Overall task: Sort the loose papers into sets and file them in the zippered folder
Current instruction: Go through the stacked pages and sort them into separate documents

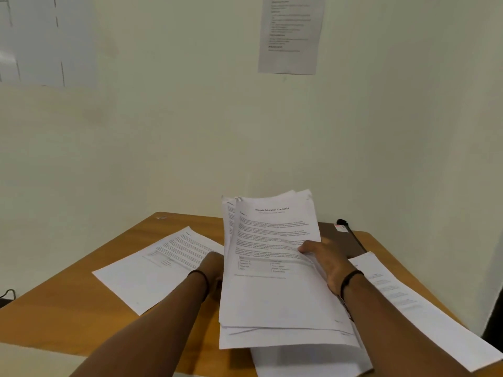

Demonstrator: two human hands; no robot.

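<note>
A thick stack of printed white papers (275, 289) is lifted and tilted up above the wooden table (68, 303); its top sheet is headed "Sample Education Transcript". My right hand (324, 261) grips the stack's right edge, thumb on top of the front sheet. My left hand (212, 268) holds the stack from its left side, fingers hidden behind the sheets. A single printed sheet (160, 265) lies flat to the left. Another set of papers (408, 303) lies on the right. The dark brown zippered folder (340, 238) lies at the back right, partly hidden behind the stack.
More white sheets (307, 360) lie under the lifted stack near the table's front edge. A cream wall stands right behind the table, with a printed notice (291, 34) and a whiteboard (40, 39) on it. A black cable (6, 295) sits at the left edge.
</note>
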